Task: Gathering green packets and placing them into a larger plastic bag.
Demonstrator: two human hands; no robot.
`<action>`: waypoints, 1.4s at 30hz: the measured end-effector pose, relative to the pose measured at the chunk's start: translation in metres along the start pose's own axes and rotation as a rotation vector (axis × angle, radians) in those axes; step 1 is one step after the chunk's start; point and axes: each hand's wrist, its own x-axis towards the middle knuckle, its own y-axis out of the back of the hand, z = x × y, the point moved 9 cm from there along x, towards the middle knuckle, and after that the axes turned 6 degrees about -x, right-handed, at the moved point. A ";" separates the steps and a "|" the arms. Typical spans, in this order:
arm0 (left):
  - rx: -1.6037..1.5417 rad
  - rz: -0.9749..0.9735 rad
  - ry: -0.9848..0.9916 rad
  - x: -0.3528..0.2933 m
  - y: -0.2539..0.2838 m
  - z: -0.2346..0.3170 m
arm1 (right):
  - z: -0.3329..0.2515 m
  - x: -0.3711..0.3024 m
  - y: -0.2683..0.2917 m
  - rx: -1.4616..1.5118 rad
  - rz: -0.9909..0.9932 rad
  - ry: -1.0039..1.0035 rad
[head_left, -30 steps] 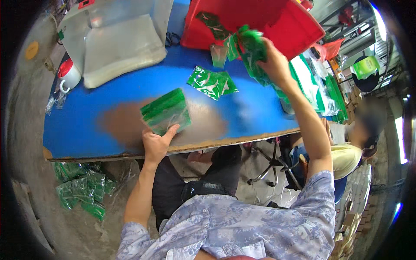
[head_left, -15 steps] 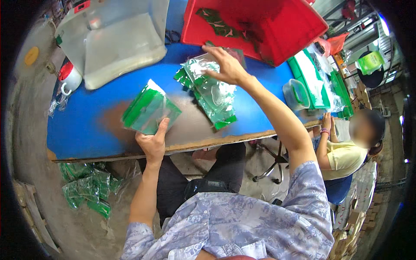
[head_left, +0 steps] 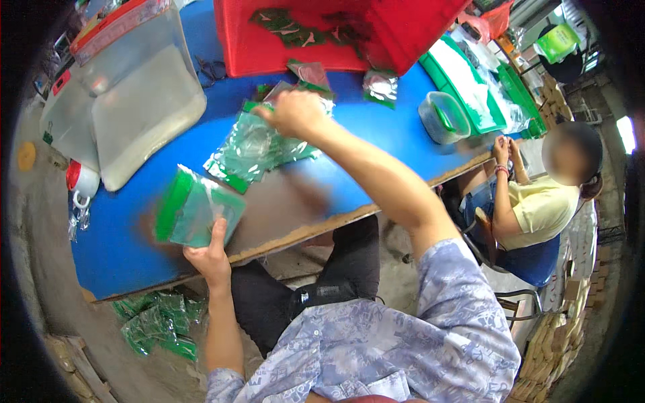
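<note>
My left hand grips a stack of clear plastic bags with green bands by its lower corner, thumb on top, just above the table's near edge. Farther off, my right hand is over a loose pile of green-edged clear bags. Its fingers curl downward and the thumb side points left, against the pile's upper edge. What those fingers hold, if anything, is hidden beneath the hand.
A red bin lies tilted at the back of the blue table. Small packets lie before it. Large clear bags and a mug are left; a plastic tub, green tray and seated person right.
My view has swung, so the table sits more slanted. My right hand has gone from outstretched fingers to curled ones over the pile. The left hand keeps its bags.
</note>
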 end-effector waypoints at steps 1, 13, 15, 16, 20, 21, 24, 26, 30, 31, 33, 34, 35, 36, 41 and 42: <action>0.049 -0.016 0.001 0.000 -0.001 -0.001 | 0.020 0.011 0.017 0.011 0.109 -0.019; 0.228 -0.048 0.153 -0.008 0.002 -0.015 | 0.265 0.148 -0.039 0.038 0.003 -0.342; 0.226 -0.003 0.160 -0.014 0.007 -0.014 | 0.207 0.135 -0.024 -0.145 -0.120 -0.140; 0.273 0.030 0.220 -0.017 0.007 -0.018 | 0.187 0.126 0.001 0.042 0.053 0.010; 0.404 0.138 0.364 -0.037 0.024 -0.023 | 0.245 0.208 0.016 0.497 0.251 0.213; 0.387 0.132 0.367 -0.022 0.011 -0.012 | 0.280 0.231 0.008 0.480 0.255 0.210; 0.695 0.011 0.553 -0.020 0.010 -0.016 | 0.298 0.282 -0.014 0.693 0.292 0.433; 0.799 0.153 0.696 -0.029 0.012 -0.007 | 0.280 0.301 -0.045 1.456 0.175 0.279; 0.739 0.499 0.849 -0.057 0.044 -0.053 | 0.339 0.383 -0.040 0.887 0.291 0.060; 0.759 0.489 0.843 -0.053 0.043 -0.049 | 0.284 0.395 -0.043 0.895 0.183 0.048; 0.795 0.498 0.831 -0.052 0.039 -0.036 | 0.155 0.364 -0.035 0.838 0.000 0.126; 0.809 0.492 0.824 -0.051 0.034 -0.030 | 0.119 0.374 -0.041 0.586 0.009 0.188; 0.780 0.389 0.822 -0.036 0.023 -0.041 | 0.138 0.375 -0.027 0.268 0.050 0.172; 0.775 0.333 0.821 -0.028 0.015 -0.044 | 0.133 0.370 -0.029 0.260 0.057 0.154; 0.772 0.157 0.802 -0.024 0.000 -0.025 | 0.098 0.318 -0.036 0.120 0.127 0.157; 0.776 0.139 0.800 -0.030 -0.001 -0.016 | 0.091 0.301 -0.036 0.130 0.128 0.170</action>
